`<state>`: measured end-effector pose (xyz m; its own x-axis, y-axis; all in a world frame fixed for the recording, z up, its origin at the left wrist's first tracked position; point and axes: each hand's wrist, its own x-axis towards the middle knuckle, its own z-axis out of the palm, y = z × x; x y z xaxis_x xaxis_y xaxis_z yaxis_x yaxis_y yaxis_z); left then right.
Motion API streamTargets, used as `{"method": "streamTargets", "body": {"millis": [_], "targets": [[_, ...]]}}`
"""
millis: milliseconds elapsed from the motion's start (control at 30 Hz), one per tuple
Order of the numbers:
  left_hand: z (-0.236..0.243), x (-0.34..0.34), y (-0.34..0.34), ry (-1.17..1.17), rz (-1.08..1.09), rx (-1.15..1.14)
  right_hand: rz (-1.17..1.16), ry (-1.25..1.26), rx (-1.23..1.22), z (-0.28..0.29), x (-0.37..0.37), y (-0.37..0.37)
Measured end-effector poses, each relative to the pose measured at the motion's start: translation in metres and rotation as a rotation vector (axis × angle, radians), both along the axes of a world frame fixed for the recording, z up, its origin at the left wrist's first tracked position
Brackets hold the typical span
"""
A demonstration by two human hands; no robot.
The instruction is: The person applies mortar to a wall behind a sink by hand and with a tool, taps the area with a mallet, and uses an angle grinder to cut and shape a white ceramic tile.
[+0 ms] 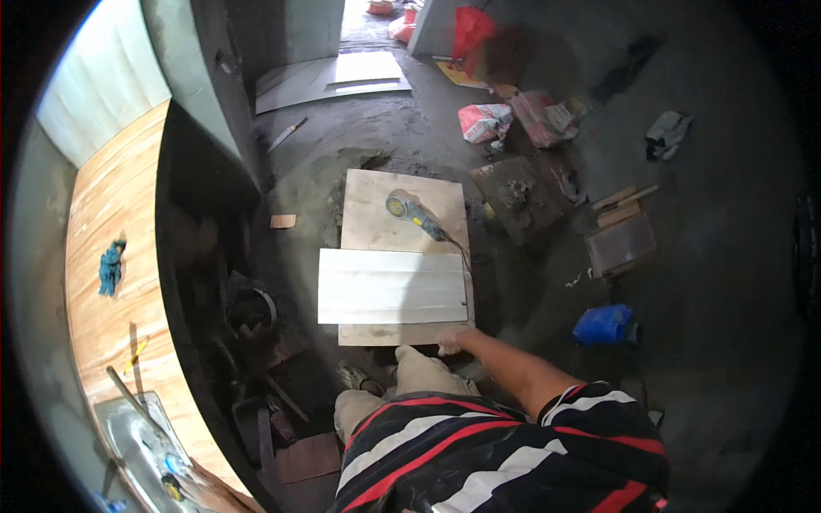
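A white ribbed panel lies across a pale wooden board on the floor in front of me. An angle grinder rests on the board's far part, its cord running down past the panel's right end. My right hand is at the board's near right edge, fingers curled; what they hold, if anything, is hidden. Far to the left, my left hand reaches over a metal sink in the counter. Its fingers are beside a small black-and-yellow object; whether they grip it is unclear.
The wood-grain counter carries a blue cloth and a yellow tool. A stick crosses the sink. On the floor are a handsaw, a blue container, torn bags and a mortar-smeared board.
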<state>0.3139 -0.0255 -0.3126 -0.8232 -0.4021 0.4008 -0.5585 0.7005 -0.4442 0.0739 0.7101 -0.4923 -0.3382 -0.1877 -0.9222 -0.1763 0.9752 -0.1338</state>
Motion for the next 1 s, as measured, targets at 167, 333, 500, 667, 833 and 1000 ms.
{"method": "streamTargets", "body": {"millis": [167, 333, 500, 667, 833, 1000], "targets": [[-0.009, 0.011, 0.011, 0.095, -0.091, -0.128, 0.034, 0.031, -0.032, 0.007, -0.031, -0.008], [-0.016, 0.0, 0.058, 0.07, 0.233, 0.101, 0.103, 0.156, -0.189, -0.005, -0.052, -0.024], [0.027, -0.023, 0.144, 0.303, 0.192, 0.38, 0.177, 0.236, -0.57, -0.01, -0.08, 0.004], [0.068, -0.067, 0.254, 0.557, -0.009, 0.73, 0.13, 0.183, -0.293, -0.026, -0.09, 0.074], [0.015, -0.078, 0.373, 0.251, 0.207, 1.172, 0.385, 0.073, -0.167, -0.047, -0.088, 0.141], [-0.114, 0.024, 0.422, 0.068, 0.451, 1.4, 0.06, -0.045, -0.12, -0.038, -0.084, 0.135]]}}
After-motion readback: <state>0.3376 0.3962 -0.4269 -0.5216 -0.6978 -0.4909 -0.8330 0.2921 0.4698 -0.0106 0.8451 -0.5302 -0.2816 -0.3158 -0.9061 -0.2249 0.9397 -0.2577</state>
